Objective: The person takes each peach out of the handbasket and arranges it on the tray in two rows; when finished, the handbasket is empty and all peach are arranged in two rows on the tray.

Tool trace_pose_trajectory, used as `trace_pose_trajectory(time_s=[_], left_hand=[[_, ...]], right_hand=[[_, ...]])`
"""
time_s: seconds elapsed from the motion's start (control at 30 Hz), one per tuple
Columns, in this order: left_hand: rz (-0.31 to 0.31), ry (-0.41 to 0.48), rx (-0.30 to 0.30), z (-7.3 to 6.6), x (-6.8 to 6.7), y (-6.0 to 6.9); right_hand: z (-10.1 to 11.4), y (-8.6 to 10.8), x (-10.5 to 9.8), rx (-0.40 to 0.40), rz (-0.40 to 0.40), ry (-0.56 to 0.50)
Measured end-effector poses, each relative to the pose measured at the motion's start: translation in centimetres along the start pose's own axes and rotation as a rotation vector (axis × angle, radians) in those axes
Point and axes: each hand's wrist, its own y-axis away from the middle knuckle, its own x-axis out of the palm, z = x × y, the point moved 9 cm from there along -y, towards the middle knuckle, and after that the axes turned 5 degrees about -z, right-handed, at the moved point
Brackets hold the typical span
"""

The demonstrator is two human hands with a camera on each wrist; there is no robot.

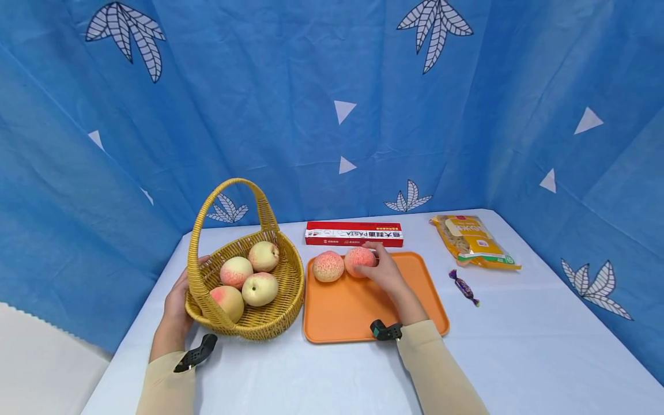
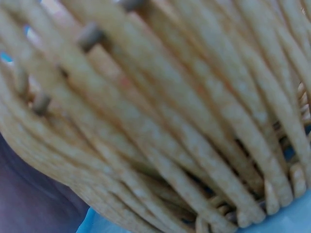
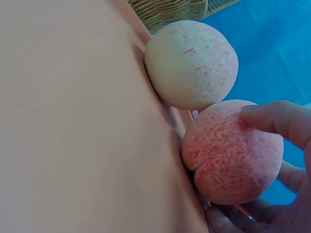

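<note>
My right hand (image 1: 385,271) grips a pink peach (image 1: 360,261) at the back of an orange tray (image 1: 337,323). In the right wrist view, the thumb lies on top of this peach (image 3: 233,155) and fingers curve beneath its far side. Touching it is a second, paler peach (image 3: 192,65), also on the tray. A woven basket (image 1: 270,329) with a tall handle stands left of the tray and holds several peaches (image 1: 260,289). My left hand (image 1: 177,302) rests along the basket's outer left side, its fingers partly hidden; the left wrist view is mostly basket weave (image 2: 160,121).
A red pasta box (image 1: 354,234) lies just behind the tray. To the right are a yellow pasta bag (image 1: 473,241) and a purple wrapped candy (image 1: 464,287). White cloth (image 1: 290,380) covers the table, and a blue curtain (image 1: 280,115) hangs around its back and sides.
</note>
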Motion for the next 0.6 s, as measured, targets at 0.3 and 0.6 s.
trace_pose_trajectory(time_s=[0.3,0.6], left_hand=[[0.0,0.006,-0.02,0.06,0.0,0.02],[-0.003,0.011,-0.016,0.08,-0.04,-0.02]], right_hand=[[-0.02,-0.12,0.11,-0.013,0.053,0.03],[-0.07,-0.05,-0.03,0.022,0.063,0.02]])
